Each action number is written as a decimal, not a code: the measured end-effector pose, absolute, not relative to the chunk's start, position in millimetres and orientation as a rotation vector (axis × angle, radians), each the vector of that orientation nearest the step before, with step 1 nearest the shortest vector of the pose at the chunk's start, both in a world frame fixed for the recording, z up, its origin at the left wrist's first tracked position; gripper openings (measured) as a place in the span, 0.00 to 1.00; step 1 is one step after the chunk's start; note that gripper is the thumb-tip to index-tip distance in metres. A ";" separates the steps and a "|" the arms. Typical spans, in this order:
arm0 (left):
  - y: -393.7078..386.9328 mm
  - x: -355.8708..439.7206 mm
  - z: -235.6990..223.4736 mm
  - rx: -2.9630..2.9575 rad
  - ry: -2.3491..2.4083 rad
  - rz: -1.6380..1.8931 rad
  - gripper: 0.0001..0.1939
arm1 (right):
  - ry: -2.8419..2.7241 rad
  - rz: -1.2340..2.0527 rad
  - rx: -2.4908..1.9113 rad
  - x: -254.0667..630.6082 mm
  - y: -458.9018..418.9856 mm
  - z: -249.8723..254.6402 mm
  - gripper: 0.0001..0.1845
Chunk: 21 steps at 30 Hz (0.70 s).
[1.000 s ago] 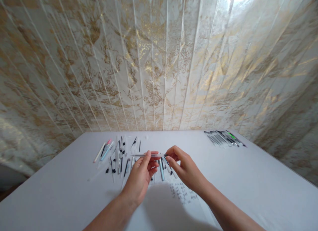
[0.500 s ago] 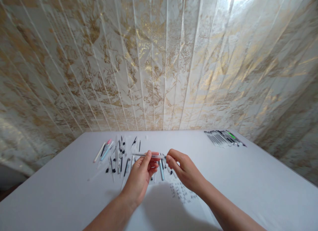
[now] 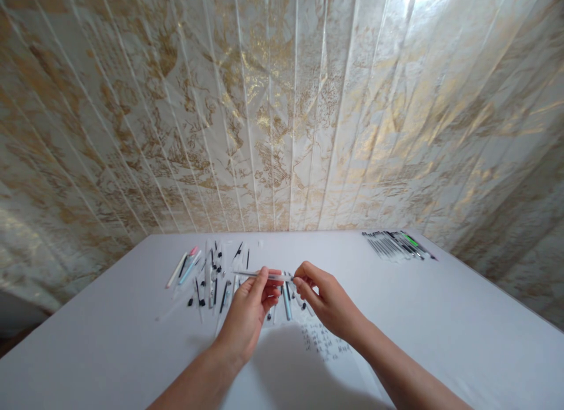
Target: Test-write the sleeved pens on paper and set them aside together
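Observation:
A slim clear-barrelled pen (image 3: pixel 275 276) is held almost level above the table, its thin tip pointing left. My left hand (image 3: pixel 247 316) is closed round its barrel, the thumb on top and the fingers curled behind. At the pen's right end, my right hand (image 3: pixel 326 295) pinches with thumb and forefinger; any small part between those fingertips is hidden. Below and behind my hands lie loose pen parts, among them a light-blue pen (image 3: pixel 287 304) and several small black caps (image 3: pixel 201 302).
A sheet of paper with handwriting (image 3: pixel 324 342) lies in front of me, partly in shadow. Pink, white and blue pens (image 3: pixel 189 267) are at the left. A row of clear pens (image 3: pixel 390 246) with one green label lies at the far right, near a gold-patterned curtain (image 3: pixel 282 134).
My right hand has shifted very slightly up and left at the pen's end. The left hand and the pen stay almost where they were.

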State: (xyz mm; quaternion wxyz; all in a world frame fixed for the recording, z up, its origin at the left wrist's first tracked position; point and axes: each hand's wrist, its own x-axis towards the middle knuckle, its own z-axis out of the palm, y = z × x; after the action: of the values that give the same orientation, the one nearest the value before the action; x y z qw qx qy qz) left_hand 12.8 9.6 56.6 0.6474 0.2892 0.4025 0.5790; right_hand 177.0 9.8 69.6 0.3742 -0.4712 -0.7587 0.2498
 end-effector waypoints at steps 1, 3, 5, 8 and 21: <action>9.4 13.1 56.4 0.667 0.917 1.311 0.20 | -1.955 0.660 -1.238 176.7 9.7 69.8 0.13; 9.0 13.7 56.2 0.679 0.921 1.304 0.21 | -1.971 0.712 -1.276 176.5 9.5 70.3 0.16; 9.1 14.1 56.3 0.682 0.921 1.304 0.21 | -1.966 0.738 -1.274 176.9 9.1 70.7 0.17; 9.4 14.1 56.4 0.679 0.916 1.316 0.21 | -1.940 0.690 -1.222 177.4 8.8 70.4 0.10; 10.2 13.8 53.8 0.677 0.913 1.311 0.24 | -1.960 0.697 -1.238 178.4 11.0 69.7 0.08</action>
State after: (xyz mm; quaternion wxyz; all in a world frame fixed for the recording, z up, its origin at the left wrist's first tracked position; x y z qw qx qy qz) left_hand 13.8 10.2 53.8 0.6466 0.2978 0.4013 0.5764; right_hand 178.4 11.0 69.7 0.3526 -0.4785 -0.7577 0.2695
